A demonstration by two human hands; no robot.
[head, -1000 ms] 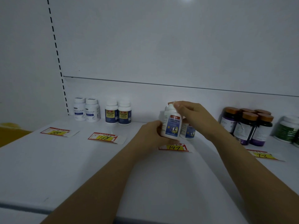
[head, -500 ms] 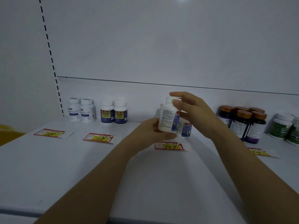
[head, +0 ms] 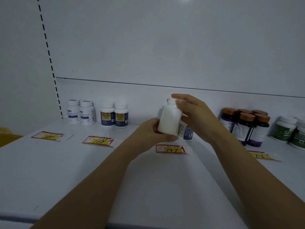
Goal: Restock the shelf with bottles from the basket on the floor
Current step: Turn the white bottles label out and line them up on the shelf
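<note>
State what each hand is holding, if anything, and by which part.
Both hold one white bottle: the left hand grips its lower body, and the right hand holds its cap and upper side.

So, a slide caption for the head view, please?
Left hand and right hand hold a white bottle over the shelf.

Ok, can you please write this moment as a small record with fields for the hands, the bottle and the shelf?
held item: white bottle, plain side toward the camera
left hand: grips the bottle's lower body
right hand: holds its cap and shoulder
just behind: blue-label bottle standing on the shelf
in front: price tag 147 lying on the shelf
to the right: copper-capped dark bottles, upright
</note>
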